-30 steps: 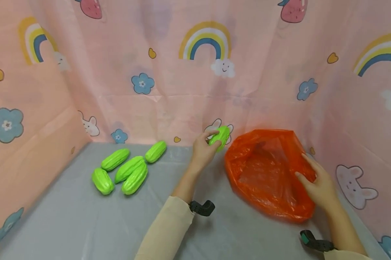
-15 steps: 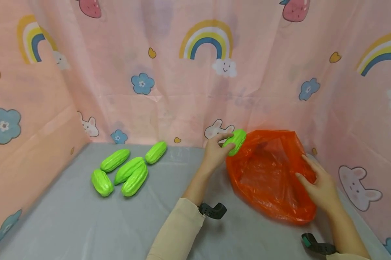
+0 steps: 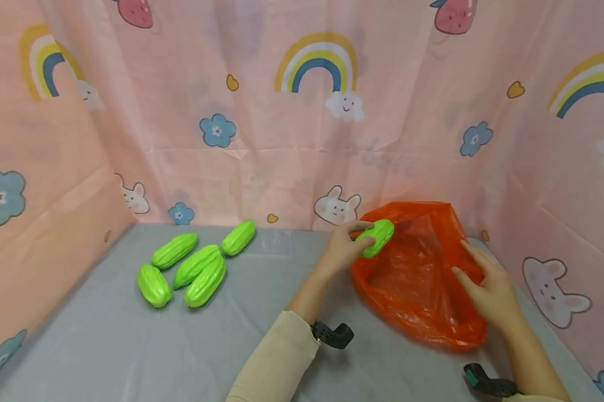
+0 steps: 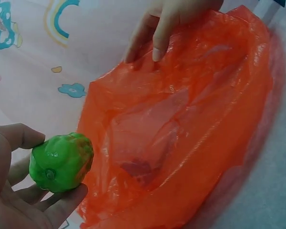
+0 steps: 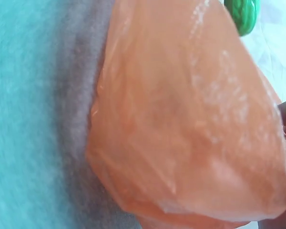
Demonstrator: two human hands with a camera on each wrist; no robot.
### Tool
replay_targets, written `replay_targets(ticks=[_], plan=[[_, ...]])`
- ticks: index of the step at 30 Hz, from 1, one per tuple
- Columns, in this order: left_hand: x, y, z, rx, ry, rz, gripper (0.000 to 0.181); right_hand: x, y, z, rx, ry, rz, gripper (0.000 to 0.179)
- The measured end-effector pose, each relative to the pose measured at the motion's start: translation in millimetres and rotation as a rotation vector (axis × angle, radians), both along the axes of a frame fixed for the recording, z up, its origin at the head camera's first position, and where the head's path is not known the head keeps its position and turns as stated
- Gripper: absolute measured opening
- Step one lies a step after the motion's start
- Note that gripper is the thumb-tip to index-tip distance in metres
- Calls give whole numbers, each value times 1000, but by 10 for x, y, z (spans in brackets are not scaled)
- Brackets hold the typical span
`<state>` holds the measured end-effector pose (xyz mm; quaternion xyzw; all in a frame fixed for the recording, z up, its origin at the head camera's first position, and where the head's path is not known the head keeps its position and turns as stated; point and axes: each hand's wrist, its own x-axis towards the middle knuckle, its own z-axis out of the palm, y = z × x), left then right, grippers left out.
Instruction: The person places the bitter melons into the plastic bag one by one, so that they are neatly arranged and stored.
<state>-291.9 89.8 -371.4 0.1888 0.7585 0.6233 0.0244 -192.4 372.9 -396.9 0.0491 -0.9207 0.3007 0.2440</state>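
Note:
A glossy, bumpy green bitter melon (image 3: 378, 238) is pinched between the thumb and fingers of my left hand (image 3: 344, 245). It overlaps the left rim of a red plastic bag (image 3: 407, 329), whose wide mouth faces me. In the left wrist view the bitter melon (image 4: 62, 162) shows its stem end, with the bag (image 4: 148, 105) just beyond. My right hand (image 3: 493, 287) lies at the bag's right rim, thumb and fingers spread and fairly straight against the plastic. The right wrist view is mostly filled by the bag's outside (image 5: 181, 119).
Several more bitter melons (image 3: 206, 282) lie in a loose group on the left of the grey-covered table (image 3: 131, 346). Pink printed cloth (image 3: 262, 178) walls off the back and both sides. The bag stands close to the back wall and the right side.
My left hand has carried the bitter melon rightward and a little down, from left of the bag to over its left rim. My right hand stays at the right rim.

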Motion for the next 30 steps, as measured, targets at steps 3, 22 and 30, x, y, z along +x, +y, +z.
replay_targets(ticks=[3, 22, 30], plan=[[16, 37, -36, 16, 2, -4, 31, 0, -18, -6, 15, 26, 8, 61], [74, 242, -337, -44, 30, -48, 33, 62, -12, -26, 0, -21, 9, 60], [64, 249, -393, -77, 0, -40, 33, 42, -35, 13, -6, -66, 7, 62]])
